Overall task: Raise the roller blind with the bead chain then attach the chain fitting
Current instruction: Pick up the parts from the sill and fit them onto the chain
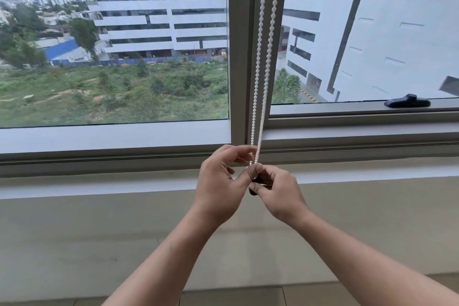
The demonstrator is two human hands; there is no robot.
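Observation:
A white bead chain (261, 62) hangs in two strands down the grey window mullion (242, 57) and narrows to a point at my hands. My left hand (223, 181) pinches the bottom of the chain loop between thumb and fingers. My right hand (278, 191) meets it just below and grips a small dark chain fitting (253, 190), mostly hidden by the fingers. The two hands touch at the chain's lower end, in front of the sill. The roller blind itself is out of view above.
Two glass panes show buildings and greenery outside. A dark window handle (407, 102) lies on the right sash frame. The white sill (99, 181) runs across below the frame, with a beige wall (99, 243) under it and floor tiles at the bottom edge.

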